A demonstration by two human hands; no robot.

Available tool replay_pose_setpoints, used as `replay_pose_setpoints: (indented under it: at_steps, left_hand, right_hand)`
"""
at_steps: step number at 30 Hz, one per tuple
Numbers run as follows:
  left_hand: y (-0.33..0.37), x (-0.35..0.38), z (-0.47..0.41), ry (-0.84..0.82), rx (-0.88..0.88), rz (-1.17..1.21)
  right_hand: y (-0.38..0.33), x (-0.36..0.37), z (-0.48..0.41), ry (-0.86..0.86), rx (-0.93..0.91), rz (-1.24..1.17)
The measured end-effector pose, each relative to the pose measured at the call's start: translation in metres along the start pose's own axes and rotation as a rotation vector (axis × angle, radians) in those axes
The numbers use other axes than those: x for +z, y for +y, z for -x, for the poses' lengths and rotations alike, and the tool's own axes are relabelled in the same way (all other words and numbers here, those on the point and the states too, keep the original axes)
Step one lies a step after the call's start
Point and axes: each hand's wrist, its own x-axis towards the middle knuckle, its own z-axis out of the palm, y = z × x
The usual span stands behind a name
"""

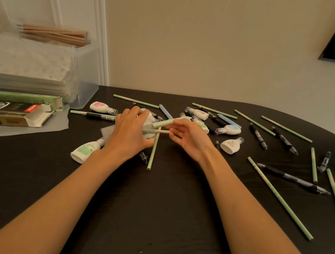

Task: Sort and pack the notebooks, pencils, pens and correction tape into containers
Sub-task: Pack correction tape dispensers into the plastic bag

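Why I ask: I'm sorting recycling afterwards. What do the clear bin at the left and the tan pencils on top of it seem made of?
The clear bin looks like translucent, glossy plastic: its contents show hazily through the wall. The tan pencils look like bare, matte wood, going by their even brown colour, though they might be painted.

The near tabletop [155, 216] lies bare between the forearms [60, 198]. Farther back, correction tapes [230, 145], black pens [292, 178] and green pencils [279, 197] litter the middle and right. A clear plastic bin [83, 84] and cardboard boxes [17, 113] block the left rear. The wall [189, 48] closes the back.
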Motion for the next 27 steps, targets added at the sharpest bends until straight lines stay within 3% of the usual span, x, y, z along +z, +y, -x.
replay_pose_setpoints:
  at_steps: [6, 9, 14, 16, 21, 27]
  left_hand:
    - [0.001, 0.002, 0.001, -0.018, 0.051, -0.022]
    - [-0.001, 0.003, 0.001, 0.018, 0.033, -0.008]
    - [-0.002, 0.002, 0.002, 0.042, 0.022, -0.012]
    - [-0.002, 0.002, 0.002, 0.049, 0.02, 0.001]
    - [0.0, 0.001, 0.001, 0.033, 0.023, 0.019]
    - [0.006, -0.005, 0.0, 0.052, 0.037, 0.115]
  right_hand:
    - [0.002, 0.004, 0.003, -0.128, 0.021, 0.148]
    - [0.002, 0.006, 0.003, -0.184, 0.019, 0.098]
    - [0.001, 0.006, 0.002, -0.108, -0.057, 0.045]
    - [0.0, 0.005, 0.003, -0.102, -0.097, 0.113]
    - [0.004, 0.008, 0.005, -0.117, -0.164, 0.592]
    - [-0.002, 0.005, 0.004, -0.143, -0.184, 0.5]
